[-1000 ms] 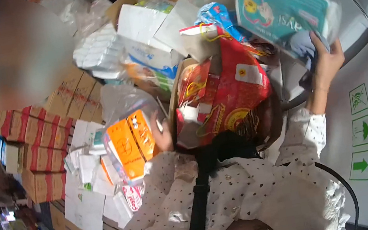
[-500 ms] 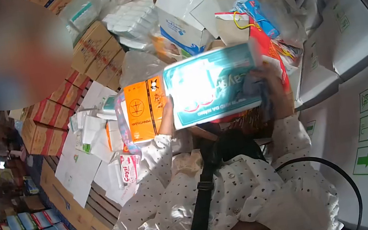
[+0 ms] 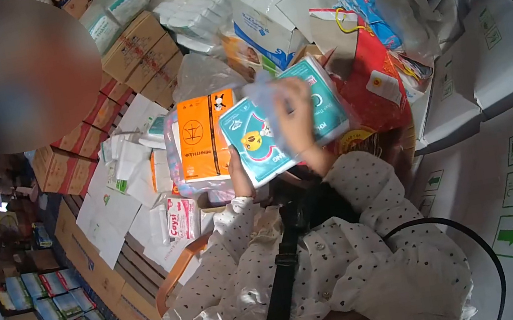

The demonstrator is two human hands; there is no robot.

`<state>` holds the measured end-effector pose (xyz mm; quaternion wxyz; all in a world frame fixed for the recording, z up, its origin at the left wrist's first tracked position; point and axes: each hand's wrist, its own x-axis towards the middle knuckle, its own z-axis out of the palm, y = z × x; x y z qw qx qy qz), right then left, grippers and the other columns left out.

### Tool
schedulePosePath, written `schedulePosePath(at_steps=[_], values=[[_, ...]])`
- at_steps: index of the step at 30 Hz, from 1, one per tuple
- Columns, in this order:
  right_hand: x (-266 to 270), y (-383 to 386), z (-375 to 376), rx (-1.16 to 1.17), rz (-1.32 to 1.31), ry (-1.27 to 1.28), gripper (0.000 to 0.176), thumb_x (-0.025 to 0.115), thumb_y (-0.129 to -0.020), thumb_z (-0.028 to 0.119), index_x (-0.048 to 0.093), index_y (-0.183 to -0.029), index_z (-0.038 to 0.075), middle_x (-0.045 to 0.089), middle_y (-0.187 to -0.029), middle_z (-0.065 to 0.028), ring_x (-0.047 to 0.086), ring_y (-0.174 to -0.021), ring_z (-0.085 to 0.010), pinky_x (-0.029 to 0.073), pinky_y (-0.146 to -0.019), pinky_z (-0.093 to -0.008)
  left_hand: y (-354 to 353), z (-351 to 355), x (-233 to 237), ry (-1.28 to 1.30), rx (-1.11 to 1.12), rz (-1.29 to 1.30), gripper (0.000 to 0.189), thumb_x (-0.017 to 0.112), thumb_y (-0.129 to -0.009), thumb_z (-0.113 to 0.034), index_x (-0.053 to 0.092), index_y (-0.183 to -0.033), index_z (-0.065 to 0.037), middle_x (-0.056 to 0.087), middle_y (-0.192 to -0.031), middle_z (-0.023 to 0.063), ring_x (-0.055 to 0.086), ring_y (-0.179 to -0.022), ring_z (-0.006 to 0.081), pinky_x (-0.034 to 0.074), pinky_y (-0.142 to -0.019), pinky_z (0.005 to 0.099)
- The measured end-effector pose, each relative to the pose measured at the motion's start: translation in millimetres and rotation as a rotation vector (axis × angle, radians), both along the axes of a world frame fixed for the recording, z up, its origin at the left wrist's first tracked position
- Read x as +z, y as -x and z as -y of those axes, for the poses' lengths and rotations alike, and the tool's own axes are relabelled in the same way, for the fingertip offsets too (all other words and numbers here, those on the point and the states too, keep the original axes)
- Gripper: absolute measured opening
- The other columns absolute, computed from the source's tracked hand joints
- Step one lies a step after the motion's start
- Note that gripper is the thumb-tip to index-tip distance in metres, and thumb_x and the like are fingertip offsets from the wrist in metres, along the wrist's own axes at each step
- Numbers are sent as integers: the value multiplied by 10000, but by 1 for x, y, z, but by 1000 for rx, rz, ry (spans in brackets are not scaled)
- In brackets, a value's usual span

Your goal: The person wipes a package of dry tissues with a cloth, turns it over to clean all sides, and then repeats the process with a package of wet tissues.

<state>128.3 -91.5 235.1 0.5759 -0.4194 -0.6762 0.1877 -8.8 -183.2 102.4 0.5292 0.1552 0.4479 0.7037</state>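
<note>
The teal package (image 3: 253,140) is held tilted in front of the body, its left edge clamped by the left hand (image 3: 240,173). A grey-blue cloth (image 3: 265,99) is gripped in the right hand (image 3: 298,115) over the middle of the package; the hands are apart, and the right one is blurred by motion. Part of the package face is covered by that hand and the cloth. The orange pack (image 3: 208,134) lies just beside the package, to its left in the view. Beyond and to the right, the red bag (image 3: 386,81) with a yellow cord is partly hidden by the package, near a blue plastic pack (image 3: 375,18) and a white-and-blue carton (image 3: 258,27). Crumpled clear plastic (image 3: 205,75) lies behind the orange pack. At the left, brown cartons (image 3: 70,160) with red bands are stacked, and the right side is taken up by white cartons (image 3: 502,187). "MINHTHANH" is printed on the orange pack and "Caysi" on a pink-and-white packet (image 3: 183,218) below it. On the teal package a yellow duck is shown, with "KH" and "ANG" legible; the rest is covered or too small to be read. Green arrow, umbrella and crossed-out symbols are printed on the white cartons.
</note>
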Motion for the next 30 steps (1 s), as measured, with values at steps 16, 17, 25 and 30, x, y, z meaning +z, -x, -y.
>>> schedulePosePath(at_steps=[16,17,25,30], values=[[-117,-95,-70,-24,629,-32,479,498,-939,221,457,-1398,93,384,-1485,-201,322,-1407,-351,215,-1146,-542,-6,-8,11,199,38,-268,481,503,-1007,-402,644,-1018,58,661,-890,74,568,-768,128,464,-713,261],[-124,-100,-77,-169,689,5,506,513,-932,237,440,-1414,105,370,-1487,-224,317,-1407,-366,221,-1142,-547,-6,-10,7,210,53,-272,472,501,-1009,-394,644,-1020,56,661,-887,73,568,-769,129,463,-717,262],[-92,-1,-19,9,729,-22,584,515,-937,323,357,-1490,220,312,-1527,-207,292,-1412,-386,241,-1139,-525,-5,-16,-9,196,86,-192,438,503,-1010,-367,640,-1034,48,660,-919,71,562,-812,134,459,-729,270],[-60,8,25,551,740,-166,582,555,-903,321,416,-1461,233,336,-1516,-200,311,-1403,-381,241,-1143,-513,-17,-12,-9,42,314,-145,305,499,-999,-239,637,-1065,25,659,-968,76,579,-915,142,480,-775,273]])
